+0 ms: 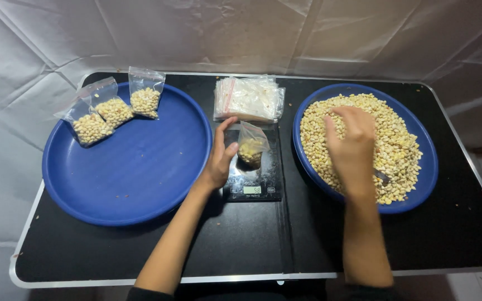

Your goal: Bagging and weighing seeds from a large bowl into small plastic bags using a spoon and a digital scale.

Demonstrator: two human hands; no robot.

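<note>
Head view: a person stands over a black table set up for weighing out pale beans into small clear bags.
Left hand: open, fingers upright, cupped beside the small bag; it looks to be steadying the bag, though I cannot tell if the fingertips quite touch it.
Small bag: stands upright on the black scale at the table's middle, part filled with beans, mouth open at the top.
Right hand: down in the heap of beans on the right blue tray, fingers curled into the pile as if gathering a pinch; how much it holds I cannot tell.
Scale: its small display faces the person, just below the bag.
Empty bags: a stack of flat clear ones lies just behind the scale.
Left blue tray: three filled bags lie at its far rim, the rest of it showing bare blue.
Doing it well, by my reckoning: keep the bag's mouth held open and upright, add beans a few at a time, and lift the steadying hand clear of the scale before reading it, so its weight does not skew the figure.
Risk: beans dropped wide would scatter over the table.
</note>
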